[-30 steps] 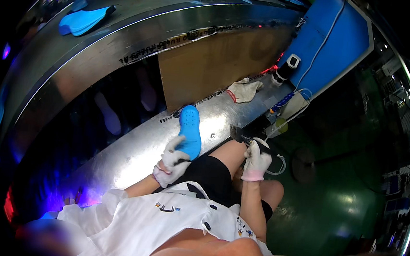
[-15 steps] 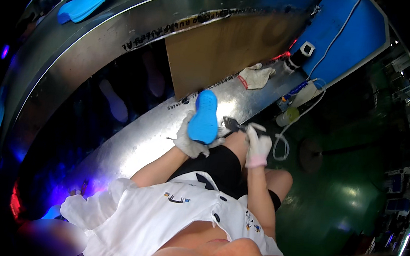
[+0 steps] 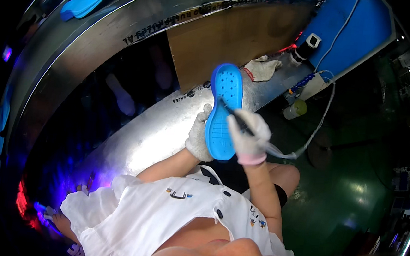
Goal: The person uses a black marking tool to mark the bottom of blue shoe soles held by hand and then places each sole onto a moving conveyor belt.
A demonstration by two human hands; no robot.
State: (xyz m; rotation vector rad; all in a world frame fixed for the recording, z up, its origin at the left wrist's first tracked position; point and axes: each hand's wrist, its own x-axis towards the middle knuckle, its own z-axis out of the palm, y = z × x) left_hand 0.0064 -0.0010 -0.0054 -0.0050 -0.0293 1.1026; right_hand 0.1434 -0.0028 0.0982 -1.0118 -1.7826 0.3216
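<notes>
The blue shoe sole [image 3: 223, 111] stands near the centre of the frame, tread face toward the camera, toe end uppermost; the left hand [image 3: 198, 136], in a white knit glove, grips it along its left edge and lower end, fingers curled behind it. The right hand [image 3: 248, 136], also gloved, is clenched around a slim dark pen-like tool [image 3: 235, 115]; the tip rests on or just above the middle of the tread, though the fisheye view does not settle whether it touches. A pale cord [image 3: 305, 136] runs from the tool toward the upper right of the frame.

Step in hand, as judged: working the tread surface with the tool tip, the sole being steadied off the bench. The next move calls for a firm left grip so the sole does not twist, and a controlled travel of the tip along the tread; slack in the cord should stay clear of the wrist.

Behind the sole lie the curved metal bench [image 3: 156, 134], a brown board [image 3: 231, 38], a spare white glove [image 3: 262, 67] and a blue panel [image 3: 352, 29] at upper right.
</notes>
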